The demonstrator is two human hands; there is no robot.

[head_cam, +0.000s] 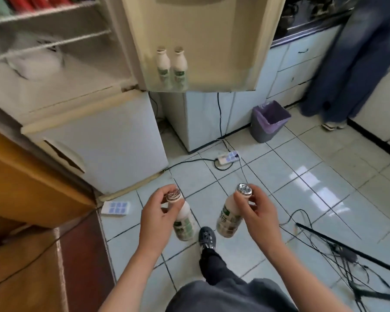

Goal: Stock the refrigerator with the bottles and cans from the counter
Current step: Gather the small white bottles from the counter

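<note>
My left hand (157, 218) grips the neck of a cream-coloured bottle (185, 224) with a green label and a foil cap. My right hand (260, 215) holds a second, matching bottle (229, 218) by its neck. Both bottles hang upright over the tiled floor, low in front of me. The refrigerator (99, 140) stands at the left with its upper door (200, 30) swung open. Two more cream bottles (171, 66) stand side by side in the door's lower shelf. Wire shelves (50, 41) inside the upper compartment hold red and green items at the top edge.
A power strip (227, 157) and several cables lie on the floor ahead and at the right. A grey bin (268, 121) with a purple liner stands by the light-blue cabinets (297, 64). Another person's legs in jeans (351, 70) are at the upper right. A wooden door (32, 181) is at left.
</note>
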